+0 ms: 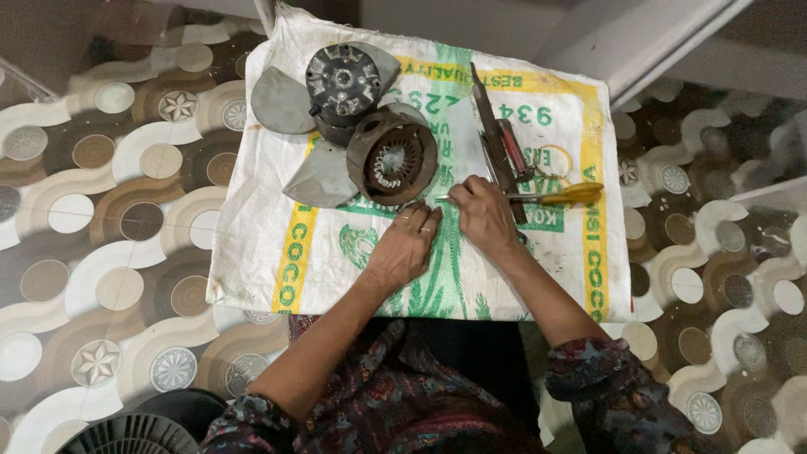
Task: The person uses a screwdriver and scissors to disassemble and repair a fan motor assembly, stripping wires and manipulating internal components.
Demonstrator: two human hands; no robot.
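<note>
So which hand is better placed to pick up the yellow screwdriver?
Probably the right hand: it already touches the screwdriver shaft. The left hand rests on the sack, farther from it.

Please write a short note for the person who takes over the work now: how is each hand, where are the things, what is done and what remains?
Left hand: flat on the woven sack, fingers curled near a small part I cannot make out.
Right hand: closed on the shaft of the yellow-handled screwdriver, whose handle points right.
Things: round motor stator just above the hands; fan blades with motor housing behind it; dark long tool and red-handled tool beside the screwdriver.
Done: the motor lies apart from its stator.
Left: the pictures do not show whether it is being opened further or reassembled.
</note>
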